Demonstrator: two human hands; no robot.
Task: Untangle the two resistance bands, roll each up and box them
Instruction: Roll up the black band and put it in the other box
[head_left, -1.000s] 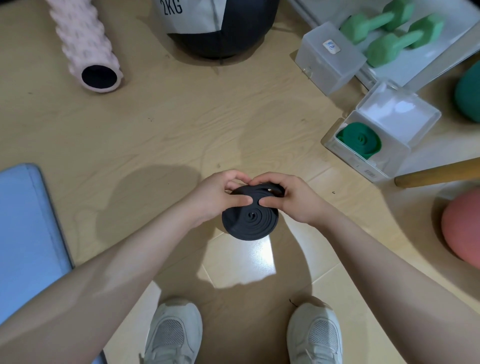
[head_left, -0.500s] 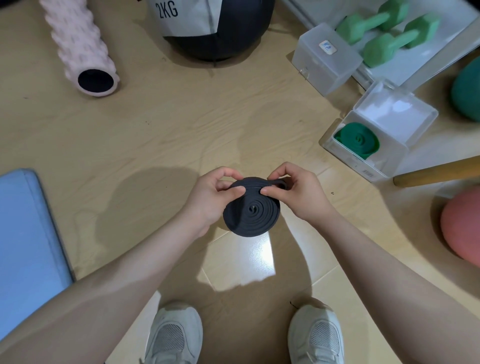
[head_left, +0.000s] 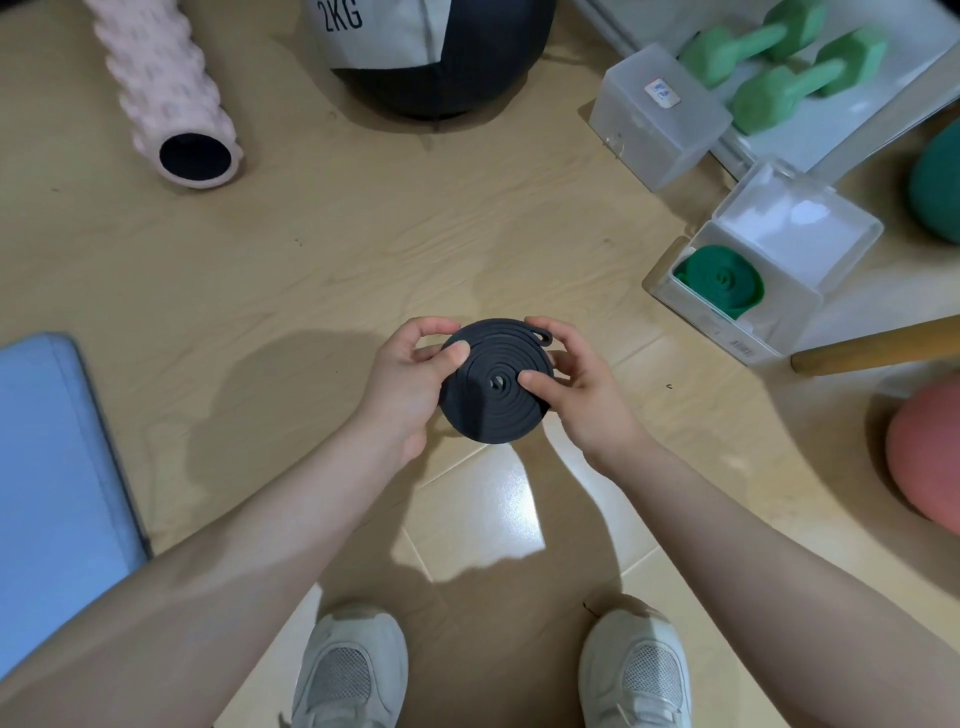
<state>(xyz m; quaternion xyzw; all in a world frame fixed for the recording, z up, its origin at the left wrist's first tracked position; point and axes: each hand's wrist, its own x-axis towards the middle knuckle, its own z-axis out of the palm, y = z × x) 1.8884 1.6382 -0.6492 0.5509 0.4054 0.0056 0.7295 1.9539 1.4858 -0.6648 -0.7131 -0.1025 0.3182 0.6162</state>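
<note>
A black resistance band (head_left: 488, 405) is wound into a flat coil and held above the floor, its spiral face turned up toward me. My left hand (head_left: 408, 387) grips its left edge, thumb on top. My right hand (head_left: 582, 389) holds the right side, thumb pressed near the centre; a small loop of the band's end sticks out at the top right. A green rolled band (head_left: 719, 280) lies inside an open clear plastic box (head_left: 737, 332) on the floor at the right. A second clear box (head_left: 654, 111), closed, sits further back.
On the floor lie a pink foam roller (head_left: 166, 88) at back left, a black 2KG medicine ball (head_left: 431, 52), two green dumbbells (head_left: 789, 67) on a white tray, a wooden stick (head_left: 878, 348), a pink ball (head_left: 930, 452) and a blue mat (head_left: 47, 493).
The coil has been tilted so its spiral face points up at me, and both thumbs have shifted onto that face. The hands stay in about the same place.
</note>
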